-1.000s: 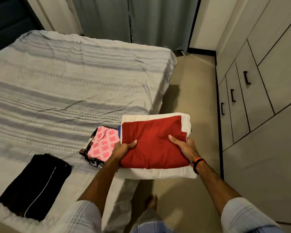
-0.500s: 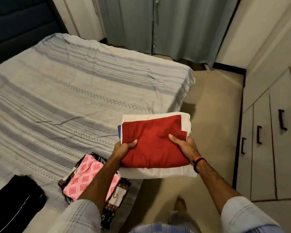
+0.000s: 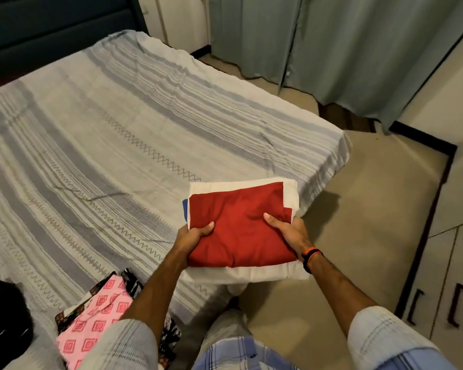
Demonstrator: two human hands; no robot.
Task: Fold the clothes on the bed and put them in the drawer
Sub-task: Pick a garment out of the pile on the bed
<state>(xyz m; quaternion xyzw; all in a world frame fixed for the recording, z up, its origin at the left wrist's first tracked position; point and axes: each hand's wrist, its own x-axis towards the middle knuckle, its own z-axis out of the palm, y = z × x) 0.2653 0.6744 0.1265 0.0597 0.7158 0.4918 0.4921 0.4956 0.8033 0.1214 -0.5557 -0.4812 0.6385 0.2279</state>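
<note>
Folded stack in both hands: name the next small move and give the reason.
Probably carry it right toward the drawers: the left hand and right hand grip the folded stack, red on top, clear of the bed, and the drawer fronts look closed.

Two hands [image 3: 195,236] [image 3: 289,232], five folded garments [image 3: 241,231], one bed [image 3: 118,142], two drawer handles [image 3: 414,307].

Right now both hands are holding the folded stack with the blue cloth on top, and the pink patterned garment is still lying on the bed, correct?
Not quite: the top piece is the folded red cloth, over a white one; only a sliver of blue shows at the left edge. The head view shows it. The left hand and right hand do hold the stack, and the pink patterned garment lies on the striped bed.
</note>
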